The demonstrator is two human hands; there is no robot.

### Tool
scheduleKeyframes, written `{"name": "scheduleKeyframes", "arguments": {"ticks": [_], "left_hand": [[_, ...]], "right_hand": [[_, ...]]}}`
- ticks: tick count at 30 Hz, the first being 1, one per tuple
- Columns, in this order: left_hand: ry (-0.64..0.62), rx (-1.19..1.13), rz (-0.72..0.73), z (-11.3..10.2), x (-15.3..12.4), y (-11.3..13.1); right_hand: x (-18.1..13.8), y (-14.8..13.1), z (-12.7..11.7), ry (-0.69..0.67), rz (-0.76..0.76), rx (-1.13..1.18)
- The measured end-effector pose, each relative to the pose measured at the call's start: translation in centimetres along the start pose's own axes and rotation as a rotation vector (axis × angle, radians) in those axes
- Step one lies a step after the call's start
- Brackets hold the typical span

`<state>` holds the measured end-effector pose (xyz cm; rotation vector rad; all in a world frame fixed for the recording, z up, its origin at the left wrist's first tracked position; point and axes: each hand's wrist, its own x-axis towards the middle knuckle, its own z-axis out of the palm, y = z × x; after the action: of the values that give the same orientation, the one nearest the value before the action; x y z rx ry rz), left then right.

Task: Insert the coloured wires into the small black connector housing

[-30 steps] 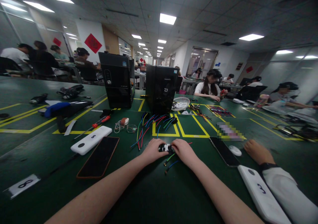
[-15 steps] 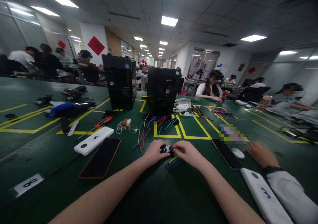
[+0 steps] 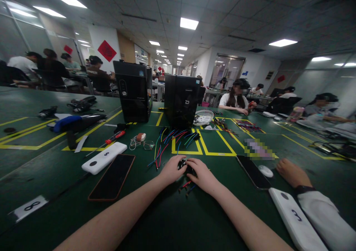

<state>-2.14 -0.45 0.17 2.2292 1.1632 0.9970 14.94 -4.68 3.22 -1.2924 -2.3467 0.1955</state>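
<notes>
A small black-and-white part [image 3: 182, 164] sits between my two hands just above the table, mostly covered by fingers. My left hand [image 3: 171, 169] grips it from the left, thumb in front and fingers behind. From the right, my right hand [image 3: 203, 175] closes its curved fingers round the same part, and the fingertips hide its dark right end. Short coloured wires [image 3: 185, 185], a red one among them, show below the right hand. More loose wires [image 3: 158, 152] in blue, red and yellow-green lie beyond my left hand.
Two black computer towers [image 3: 183, 101] stand ahead. To the left lie a dark phone [image 3: 112, 177], a white power bank [image 3: 105, 157], glasses [image 3: 148, 144] and a screwdriver [image 3: 115, 137]. At right, another person's hand [image 3: 293, 174] rests near a phone [image 3: 253, 171] and a second power bank [image 3: 296, 217].
My right hand has gone from a fingertip pinch at the part's right end to wrapping over it. A red wire now shows below that hand. The left hand stays nearly in place.
</notes>
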Motion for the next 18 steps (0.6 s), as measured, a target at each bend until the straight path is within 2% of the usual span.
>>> {"name": "scheduleKeyframes", "arguments": {"ticks": [4,7,11,14,18], "left_hand": [[0.047,0.119,-0.065,-0.2,0.0,0.0],[0.015,0.288,-0.114,-0.7,-0.1,0.2],[-0.039,0.444,-0.052,-1.4,-0.1,0.8],[-0.046,0.505,-0.029,-1.8,-0.1,1.3],[-0.077,0.528,-0.037,-2.0,-0.1,2.1]], "right_hand": [[0.3,0.4,-0.1,-0.007,0.044,-0.07],[0.3,1.3,-1.1,-0.01,0.123,-0.129],[0.1,3.0,-2.6,-0.021,0.239,-0.205],[-0.1,2.7,-3.0,-0.016,0.191,-0.187],[-0.3,-0.3,-2.9,-0.067,0.058,-0.072]]}}
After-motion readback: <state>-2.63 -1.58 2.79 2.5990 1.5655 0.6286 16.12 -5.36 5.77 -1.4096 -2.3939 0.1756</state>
